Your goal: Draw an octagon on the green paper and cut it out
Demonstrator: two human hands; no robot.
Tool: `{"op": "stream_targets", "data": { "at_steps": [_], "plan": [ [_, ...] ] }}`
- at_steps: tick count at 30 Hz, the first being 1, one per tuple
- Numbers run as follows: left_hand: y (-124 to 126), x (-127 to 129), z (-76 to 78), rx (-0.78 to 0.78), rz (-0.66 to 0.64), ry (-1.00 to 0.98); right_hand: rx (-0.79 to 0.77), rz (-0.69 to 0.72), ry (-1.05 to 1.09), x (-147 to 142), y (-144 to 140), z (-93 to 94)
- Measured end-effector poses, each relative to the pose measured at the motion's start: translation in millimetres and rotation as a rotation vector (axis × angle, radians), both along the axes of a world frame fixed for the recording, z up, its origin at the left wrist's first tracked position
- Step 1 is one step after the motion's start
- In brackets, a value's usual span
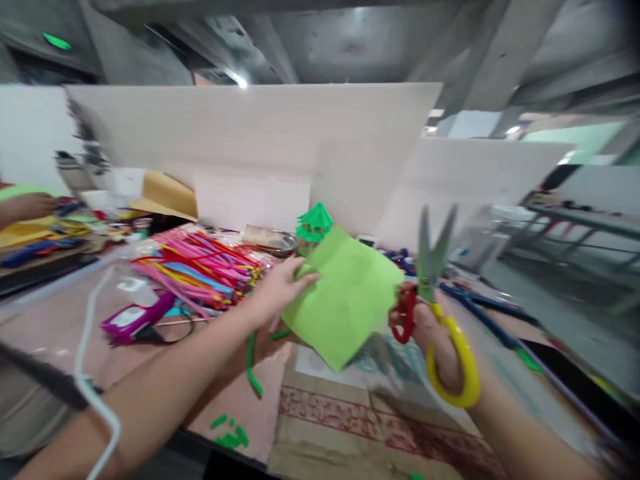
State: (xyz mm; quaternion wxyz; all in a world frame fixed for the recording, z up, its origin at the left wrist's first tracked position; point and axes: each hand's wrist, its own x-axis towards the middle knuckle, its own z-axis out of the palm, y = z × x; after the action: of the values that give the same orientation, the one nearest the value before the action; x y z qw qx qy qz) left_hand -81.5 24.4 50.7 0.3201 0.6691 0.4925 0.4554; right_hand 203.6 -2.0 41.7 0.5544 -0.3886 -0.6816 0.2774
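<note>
- No readable text, label, brand or number is showing anywhere; the red print on the cardboard [350, 413] is blurring past reading.

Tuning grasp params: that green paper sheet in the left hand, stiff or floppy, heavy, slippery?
Likely light and floppy: the green paper sheet is thin, creased, and held up by the left hand at one edge alone. Probably tears easily. The right hand holds scissors, blades open, beside it.
</note>
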Motion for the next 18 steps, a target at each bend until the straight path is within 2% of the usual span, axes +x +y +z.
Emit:
{"op": "stream_targets", "data": {
  "at_steps": [2,6,12,18],
  "plan": [
    [7.5,-8.6,-0.7,-0.042,-0.014,-0.043,-0.089,0.058,-0.003,1.8,-2.6,0.1],
    [6.9,-13.6,3.2,-0.1,-0.05,-0.137,-0.154,0.051,0.086,1.0,3.6,-5.5],
    [-7.5,-5.7,13.0,-0.14,-0.066,-0.246,-0.175,0.034,0.217,0.2,9.6,-5.4],
    [-9.3,-5.3,12.3,-0.225,-0.1,-0.292,-0.173,0.016,0.211,0.7,-2.6,2.8]
  ]
}}
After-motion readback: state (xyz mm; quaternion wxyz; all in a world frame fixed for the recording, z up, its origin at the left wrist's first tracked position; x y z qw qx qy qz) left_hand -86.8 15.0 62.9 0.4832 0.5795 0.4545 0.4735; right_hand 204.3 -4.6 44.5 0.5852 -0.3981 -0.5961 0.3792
